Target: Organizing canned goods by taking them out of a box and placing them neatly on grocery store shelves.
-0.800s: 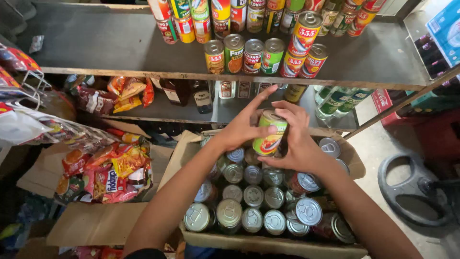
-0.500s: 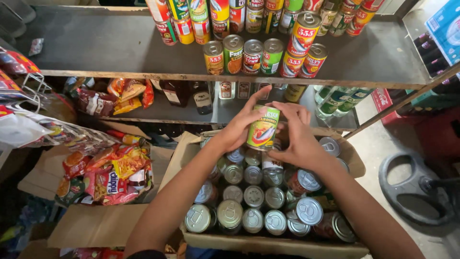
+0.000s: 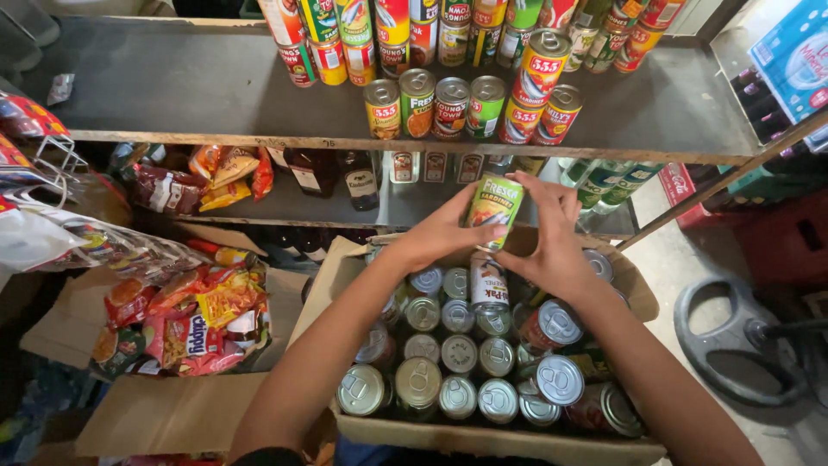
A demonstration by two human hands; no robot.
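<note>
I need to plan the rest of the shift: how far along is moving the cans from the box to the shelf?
Done: a front row of cans already stands on the shelf, with more behind. In hand: the left hand and right hand hold one green can above the cardboard box. Left: the box looks nearly full of tins, so most of the work seems to remain.

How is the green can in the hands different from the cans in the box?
The green can is held up in the air by the left hand and right hand, showing its label. The boxed cans sit packed together, mostly upright, showing silver lids. All are round metal tins.
</note>
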